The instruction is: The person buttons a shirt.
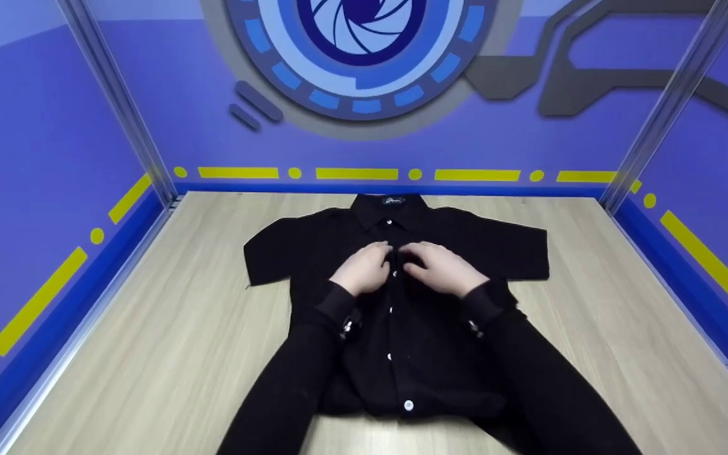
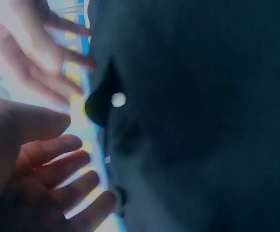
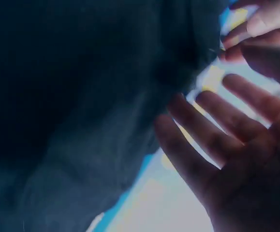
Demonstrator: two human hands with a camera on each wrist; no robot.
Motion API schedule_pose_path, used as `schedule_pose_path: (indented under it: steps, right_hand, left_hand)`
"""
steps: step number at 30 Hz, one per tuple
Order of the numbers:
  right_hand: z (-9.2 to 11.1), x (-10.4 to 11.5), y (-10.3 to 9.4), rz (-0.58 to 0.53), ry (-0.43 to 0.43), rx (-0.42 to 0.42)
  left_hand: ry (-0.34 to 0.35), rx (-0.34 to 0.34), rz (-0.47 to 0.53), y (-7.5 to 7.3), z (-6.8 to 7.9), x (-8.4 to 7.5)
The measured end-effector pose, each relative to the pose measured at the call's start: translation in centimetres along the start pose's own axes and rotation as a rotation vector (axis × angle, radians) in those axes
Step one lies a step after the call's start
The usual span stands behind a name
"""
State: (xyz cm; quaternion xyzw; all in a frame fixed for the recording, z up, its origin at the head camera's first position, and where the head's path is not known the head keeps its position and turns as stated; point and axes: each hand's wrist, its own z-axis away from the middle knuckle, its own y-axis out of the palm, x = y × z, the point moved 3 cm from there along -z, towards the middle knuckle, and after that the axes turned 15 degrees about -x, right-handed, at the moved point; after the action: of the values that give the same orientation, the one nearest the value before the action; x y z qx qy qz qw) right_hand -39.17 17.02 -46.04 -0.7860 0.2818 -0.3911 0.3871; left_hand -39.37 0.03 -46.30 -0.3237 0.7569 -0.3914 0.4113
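A black short-sleeved shirt (image 1: 430,354) lies front up, its collar (image 1: 370,212) at the far edge. White buttons run down its middle, with the lowest button (image 1: 409,405) by the hem. Over the upper chest, my left hand (image 1: 364,268) is just left of the button strip, fingertips close to the cloth. Opposite it, my right hand (image 1: 443,268) hovers at the right side of the strip. The left wrist view has one white button (image 2: 118,99) beside a gap in the placket. Both hands' fingers look apart and loosely bent, nothing between them.
The shirt is on a light wood-grain table (image 1: 200,354). Blue panels with yellow marks, such as the back wall (image 1: 364,151), enclose it at the back and sides. Metal posts, including the left post (image 1: 127,107), stand at the far corners.
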Motion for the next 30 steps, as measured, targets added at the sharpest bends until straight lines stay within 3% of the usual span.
schedule_pose_path:
  steps: [5,10,21,26,30]
  right_hand:
    - [-0.7,0.3,2.0,0.117,0.001,0.017]
    - [-0.8,0.7,2.5,0.201,-0.023,-0.011]
    - [-1.5,0.6,3.0,0.278,0.218,-0.069]
    - [-1.3,0.1,3.3,0.216,0.327,-0.052]
    - [-0.9,-0.8,3.6,-0.014,0.466,-0.040]
  left_hand:
    - [-0.005,0.056,-0.026,1.9,0.1,-0.2]
    - [-0.020,0.081,-0.123,2.1,0.8,-0.8]
    - [-0.088,0.066,-0.194,1.3,1.2,-1.7]
    - [-0.109,0.061,-0.183,1.2,0.9,-1.7]
    - [-0.132,0.090,-0.183,1.2,1.0,-1.5]
